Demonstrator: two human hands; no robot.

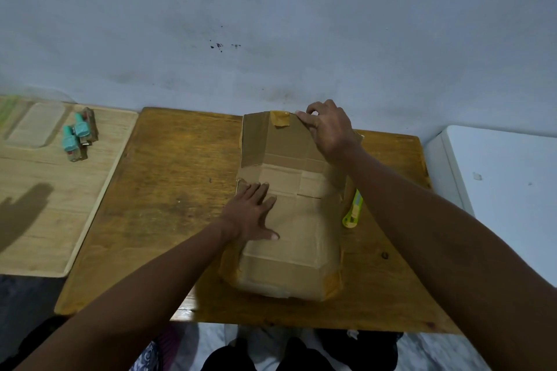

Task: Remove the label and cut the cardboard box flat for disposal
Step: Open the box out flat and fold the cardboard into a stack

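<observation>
Brown taped cardboard box (289, 220), frame centre | pressed flat-palmed by left hand (251, 215) | far edge pinched by right hand (327, 129).

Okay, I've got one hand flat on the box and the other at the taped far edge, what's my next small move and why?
Probably peel the tape back with the right hand, whose fingertips pinch at its corner. The left hand already presses the cardboard box flat, and the yellow cutter lies untouched beside it.

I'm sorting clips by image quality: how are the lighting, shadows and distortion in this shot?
Head view: dim, bluish light; wide-angle bending curves the wooden table edges and stretches the forearms; a soft hand-shaped shadow falls on the pale board at left; slight glare on the tape by the right hand; the cardboard box stays reasonably sharp.
</observation>
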